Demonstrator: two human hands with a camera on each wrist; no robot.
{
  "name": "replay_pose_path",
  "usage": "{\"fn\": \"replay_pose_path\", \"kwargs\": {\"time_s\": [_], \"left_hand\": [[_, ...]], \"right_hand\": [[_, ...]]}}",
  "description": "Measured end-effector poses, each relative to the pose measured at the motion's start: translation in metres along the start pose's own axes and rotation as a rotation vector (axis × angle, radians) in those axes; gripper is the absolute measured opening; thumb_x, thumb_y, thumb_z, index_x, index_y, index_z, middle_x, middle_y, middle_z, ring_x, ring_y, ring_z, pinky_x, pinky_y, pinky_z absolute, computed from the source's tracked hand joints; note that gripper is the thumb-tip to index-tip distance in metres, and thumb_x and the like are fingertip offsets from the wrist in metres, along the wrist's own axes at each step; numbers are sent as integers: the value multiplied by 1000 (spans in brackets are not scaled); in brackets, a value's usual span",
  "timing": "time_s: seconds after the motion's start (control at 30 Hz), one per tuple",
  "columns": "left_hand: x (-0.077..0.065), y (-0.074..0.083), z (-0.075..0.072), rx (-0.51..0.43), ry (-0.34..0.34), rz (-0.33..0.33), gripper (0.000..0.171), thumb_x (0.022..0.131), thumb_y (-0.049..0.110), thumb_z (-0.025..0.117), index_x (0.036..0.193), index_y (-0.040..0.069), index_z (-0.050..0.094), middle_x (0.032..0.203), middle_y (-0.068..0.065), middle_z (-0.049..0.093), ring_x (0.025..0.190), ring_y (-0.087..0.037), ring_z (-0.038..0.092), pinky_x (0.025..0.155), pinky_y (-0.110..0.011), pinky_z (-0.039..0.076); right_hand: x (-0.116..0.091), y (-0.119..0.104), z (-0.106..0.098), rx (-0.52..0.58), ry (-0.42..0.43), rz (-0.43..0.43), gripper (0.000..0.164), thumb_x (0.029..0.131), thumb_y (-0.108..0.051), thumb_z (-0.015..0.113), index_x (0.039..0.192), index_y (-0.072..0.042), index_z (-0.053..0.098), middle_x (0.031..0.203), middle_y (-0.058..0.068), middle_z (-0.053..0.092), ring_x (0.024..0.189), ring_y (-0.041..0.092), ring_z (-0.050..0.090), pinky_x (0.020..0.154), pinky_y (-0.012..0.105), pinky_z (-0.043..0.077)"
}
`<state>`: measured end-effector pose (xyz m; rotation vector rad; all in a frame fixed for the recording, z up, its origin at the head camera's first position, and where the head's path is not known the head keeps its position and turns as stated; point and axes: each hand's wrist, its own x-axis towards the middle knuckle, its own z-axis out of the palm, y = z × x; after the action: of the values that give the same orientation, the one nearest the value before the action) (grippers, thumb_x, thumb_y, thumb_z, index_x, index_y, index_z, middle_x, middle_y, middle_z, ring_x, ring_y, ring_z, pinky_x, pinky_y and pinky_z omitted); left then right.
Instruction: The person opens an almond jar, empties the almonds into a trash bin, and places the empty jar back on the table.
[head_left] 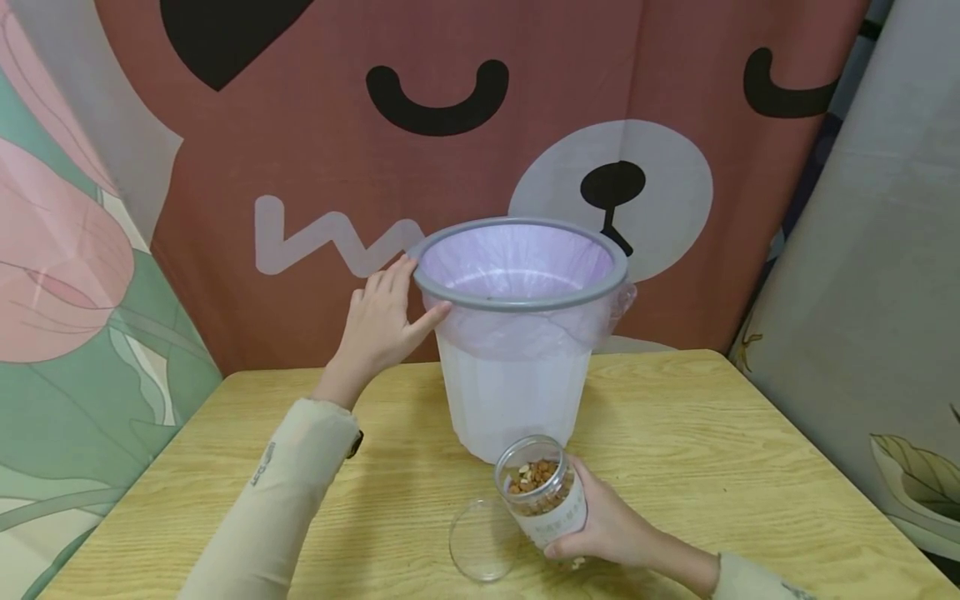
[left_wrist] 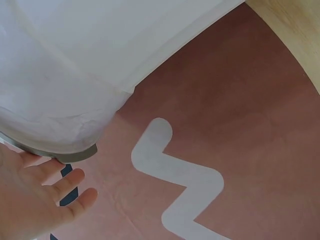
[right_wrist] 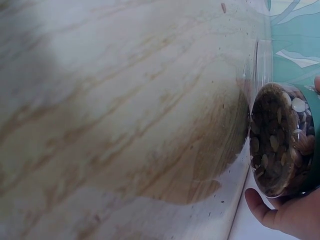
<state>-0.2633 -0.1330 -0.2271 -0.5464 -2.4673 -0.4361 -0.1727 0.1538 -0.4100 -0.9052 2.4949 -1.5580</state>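
Observation:
My right hand point(head_left: 607, 521) grips a clear jar point(head_left: 551, 517) of nuts around its pale label. The jar is uncovered and tilts to the left in front of the bin; brown nuts point(head_left: 534, 477) show through its mouth. In the right wrist view the base of the jar point(right_wrist: 272, 145) is seen with nuts packed inside. My left hand point(head_left: 382, 321) touches the grey rim point(head_left: 517, 305) of a white waste bin point(head_left: 517, 392), fingers extended and thumb at its front left. The left wrist view shows those fingertips point(left_wrist: 75, 177) right at the rim.
A lilac plastic bag point(head_left: 525, 258) lines the bin and folds over its outside. Left of the jar, a round clear lid point(head_left: 483, 542) lies on the wooden table point(head_left: 675, 442). Behind the table hangs a printed curtain point(head_left: 300, 125).

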Motion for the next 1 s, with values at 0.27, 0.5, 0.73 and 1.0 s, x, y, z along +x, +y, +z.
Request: {"fn": "replay_pose_path", "kwargs": {"time_s": [0.27,0.5,0.73,1.0], "left_hand": [[4,2,-2,-24,-18,-23,86,81,69,33,139,5,29,142,-12,28,123,-33,29,91,-52,26],[3,2,-2,-54,-4,-33,86,82,68,35,137,3,31,140,-14,30,120,-35,33,89,-52,29],[2,3,-4,-75,-26,-42,85,82,66,35,138,2,29,141,-16,28,115,-38,38,89,-53,29],[2,4,-4,-88,-72,-64,87,83,66,33,140,1,22,143,-16,22,119,-38,36,91,-54,29]], "right_hand": [[0,0,0,14,-3,9,104,58,-23,83,138,-7,19,114,-4,54,96,15,56,84,34,42],[0,0,0,18,-4,12,104,57,-22,83,138,-6,20,113,-5,55,96,15,56,84,34,41],[0,-3,1,2,0,-17,103,58,-22,83,138,-5,21,113,-2,55,96,15,56,84,35,42],[-1,0,3,-28,50,-36,99,56,-24,84,135,-5,28,111,-1,56,95,15,56,83,34,43]]}}
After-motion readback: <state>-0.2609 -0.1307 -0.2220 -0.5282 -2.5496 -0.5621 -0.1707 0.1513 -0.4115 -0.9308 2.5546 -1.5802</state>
